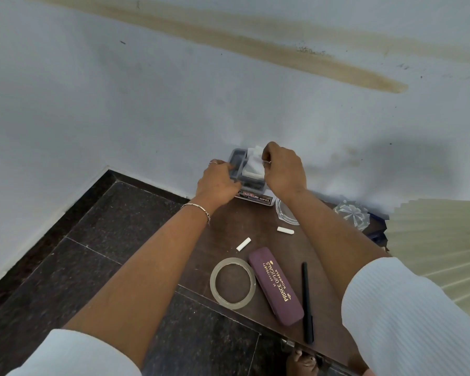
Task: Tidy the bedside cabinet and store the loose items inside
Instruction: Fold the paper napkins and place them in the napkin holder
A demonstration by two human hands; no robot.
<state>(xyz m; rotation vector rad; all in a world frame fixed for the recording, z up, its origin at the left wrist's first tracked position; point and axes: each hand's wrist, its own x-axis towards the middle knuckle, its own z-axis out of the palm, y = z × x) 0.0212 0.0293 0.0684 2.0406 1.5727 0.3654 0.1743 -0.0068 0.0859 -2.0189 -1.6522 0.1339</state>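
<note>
The left hand (217,183) grips the left rim of the grey tray (238,156), fingers curled over its edge. The tray sits on a box (255,198) at the far edge of the cabinet top (255,221), against the wall and directly between the two hands. White folded papers (251,165) lie in its right compartment. The right hand (284,169) pinches their right edge, fingers tightly curled. The loose things lie nearer the body: tape (232,283), case (276,284), pen (307,302). The last two point lengthwise toward the tray and are closer to the right arm.
</note>
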